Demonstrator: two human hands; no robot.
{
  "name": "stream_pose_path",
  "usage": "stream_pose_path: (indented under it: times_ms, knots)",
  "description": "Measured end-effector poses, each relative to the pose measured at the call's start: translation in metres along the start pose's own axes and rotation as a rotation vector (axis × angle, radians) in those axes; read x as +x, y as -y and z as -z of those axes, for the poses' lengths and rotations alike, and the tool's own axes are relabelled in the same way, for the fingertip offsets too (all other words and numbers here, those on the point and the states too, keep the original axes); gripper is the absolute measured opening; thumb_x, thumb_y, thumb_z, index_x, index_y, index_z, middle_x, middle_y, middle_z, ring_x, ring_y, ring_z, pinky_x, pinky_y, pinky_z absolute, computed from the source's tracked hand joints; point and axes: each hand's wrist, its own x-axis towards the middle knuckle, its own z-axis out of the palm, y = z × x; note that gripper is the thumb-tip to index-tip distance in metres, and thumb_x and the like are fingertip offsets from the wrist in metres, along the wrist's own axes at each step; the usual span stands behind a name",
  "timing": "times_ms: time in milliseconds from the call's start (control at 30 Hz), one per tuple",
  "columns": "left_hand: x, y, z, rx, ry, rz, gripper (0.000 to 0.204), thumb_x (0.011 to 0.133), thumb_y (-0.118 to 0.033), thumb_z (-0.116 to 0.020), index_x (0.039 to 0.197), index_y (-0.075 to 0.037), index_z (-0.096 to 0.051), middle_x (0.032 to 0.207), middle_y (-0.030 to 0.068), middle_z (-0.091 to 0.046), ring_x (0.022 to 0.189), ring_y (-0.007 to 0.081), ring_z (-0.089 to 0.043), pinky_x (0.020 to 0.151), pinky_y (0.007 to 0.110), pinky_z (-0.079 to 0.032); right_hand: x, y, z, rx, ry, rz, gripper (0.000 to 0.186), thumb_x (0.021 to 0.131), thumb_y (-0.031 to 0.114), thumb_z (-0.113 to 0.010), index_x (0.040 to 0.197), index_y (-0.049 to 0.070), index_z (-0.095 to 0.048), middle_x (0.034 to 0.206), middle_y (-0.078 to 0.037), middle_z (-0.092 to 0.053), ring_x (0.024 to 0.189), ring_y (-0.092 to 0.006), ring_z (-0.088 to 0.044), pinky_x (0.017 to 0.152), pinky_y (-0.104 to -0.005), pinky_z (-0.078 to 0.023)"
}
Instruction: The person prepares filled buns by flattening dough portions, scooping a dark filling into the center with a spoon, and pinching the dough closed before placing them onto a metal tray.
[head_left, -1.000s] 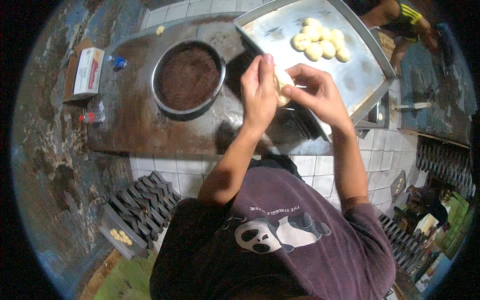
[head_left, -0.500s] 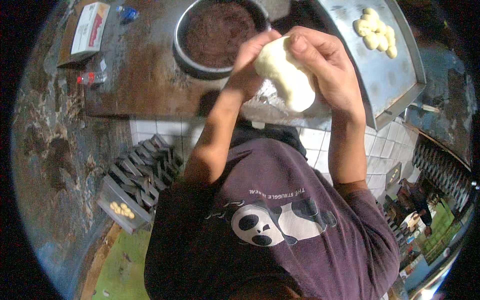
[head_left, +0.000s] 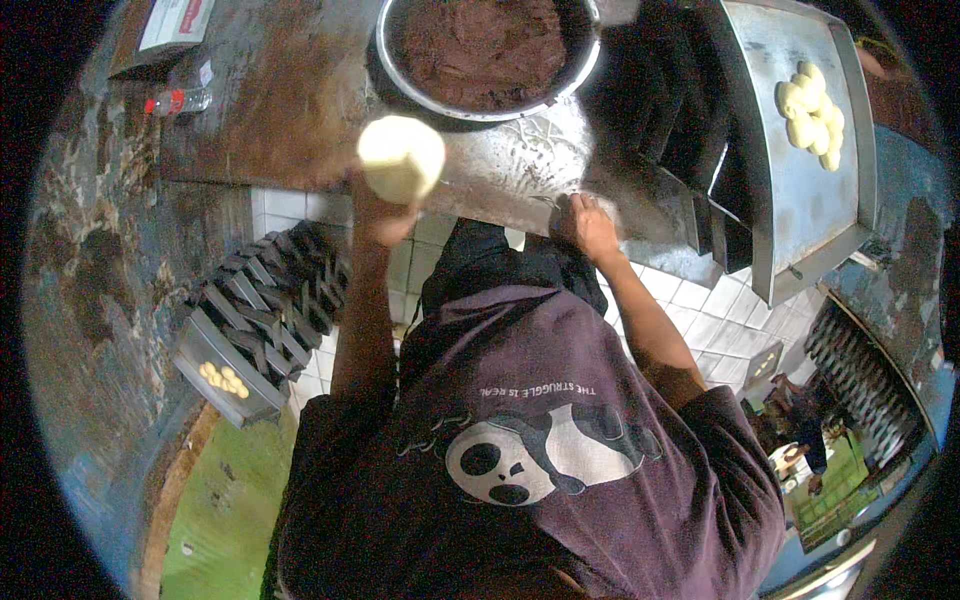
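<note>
My left hand (head_left: 382, 218), held up over the work table's near edge, grips a pale yellow lump of dough (head_left: 400, 158). The dough bulges above the fingers and hides most of them. My right hand (head_left: 592, 228) is down at the table's near edge, its fingers curled together and slightly blurred; what they hold, if anything, is too small to make out. Beyond both hands, a round metal pan (head_left: 392, 78) holds a dark brown paste (head_left: 490, 50). Several small dough pieces (head_left: 812, 115) lie clustered on a metal tray (head_left: 800, 215) at the right.
Dark stacked metal trays (head_left: 700, 130) stand between the pan and the right tray. At the upper left are a white box (head_left: 172, 25) and a red-capped plastic bottle (head_left: 180, 101). More stacked trays (head_left: 262, 305) rise at the lower left, the top one bearing dough pieces (head_left: 224, 380).
My hands have come apart. The left has carried the dough leftward, while the right has let go of it and dropped to the table's near edge. The view has shifted.
</note>
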Motion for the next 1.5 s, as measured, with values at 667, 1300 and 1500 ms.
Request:
stream_pose_path:
  times_ms: [667, 1300, 1500]
  knots:
    - [0.018, -0.129, 0.03, -0.489, -0.179, 0.52, 0.031, 0.082, -0.008, -0.087, 0.107, -0.005, -0.07, 0.09, -0.0007, -0.07, 0.071, 0.0077, -0.06, 0.059, 0.025, -0.046, 0.245, 0.011, 0.195, -0.191, 0.183, 0.467, 0.018, 0.096, 0.015, -0.053, 0.092, 0.002, -0.064, 0.107, -0.027, -0.07, 0.094, -0.0441, -0.07, 0.081, -0.0525, -0.059]
    - [0.077, -0.174, -0.002, -0.119, 0.074, -0.158, 0.038, 0.075, -0.017, -0.09, 0.105, -0.004, -0.071, 0.094, 0.0056, -0.075, 0.083, 0.0152, -0.071, 0.079, 0.032, -0.057, 0.104, 0.142, 0.305, 0.433, -0.3, 0.457, 0.055, 0.08, 0.002, -0.068, 0.13, 0.025, -0.07, 0.107, -0.01, -0.06, 0.098, -0.0327, -0.064, 0.087, -0.043, -0.054]
    - [0.082, -0.154, -0.01, 0.017, 0.117, -0.169, 0.039, 0.076, -0.016, -0.088, 0.108, -0.002, -0.073, 0.098, 0.0114, -0.078, 0.088, 0.0196, -0.075, 0.081, 0.033, -0.057, 0.069, 0.129, 0.245, 0.576, -0.492, 0.31, 0.06, 0.079, -0.002, -0.067, 0.134, 0.022, -0.067, 0.108, -0.012, -0.058, 0.099, -0.0336, -0.063, 0.085, -0.042, -0.054]
